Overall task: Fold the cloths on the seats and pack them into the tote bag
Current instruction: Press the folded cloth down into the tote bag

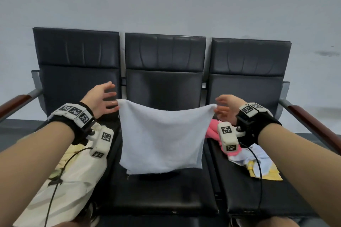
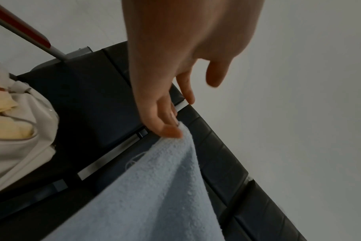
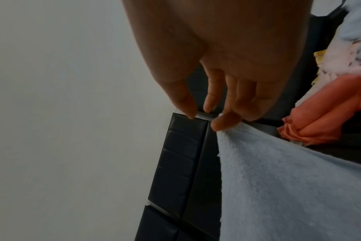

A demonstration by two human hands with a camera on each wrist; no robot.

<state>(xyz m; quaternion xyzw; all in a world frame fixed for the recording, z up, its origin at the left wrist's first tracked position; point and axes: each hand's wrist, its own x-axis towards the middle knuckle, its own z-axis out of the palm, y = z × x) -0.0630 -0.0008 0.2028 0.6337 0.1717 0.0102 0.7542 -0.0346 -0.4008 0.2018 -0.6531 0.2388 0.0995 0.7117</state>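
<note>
I hold the pale blue cloth (image 1: 162, 134) up at the centre of the frame, over the middle seat (image 1: 162, 190), and to fold it well I should keep the top edge taut and level, then bring the corners together evenly. My left hand (image 1: 102, 100) pinches one top corner with the other fingers spread; my right hand (image 1: 227, 108) pinches the other corner. The tote bag (image 1: 73, 180) lies at lower left.

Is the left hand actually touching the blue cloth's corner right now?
Touching. The left wrist view shows the left hand pinching the top corner of the blue cloth between thumb and fingertip, no gap visible.
</note>
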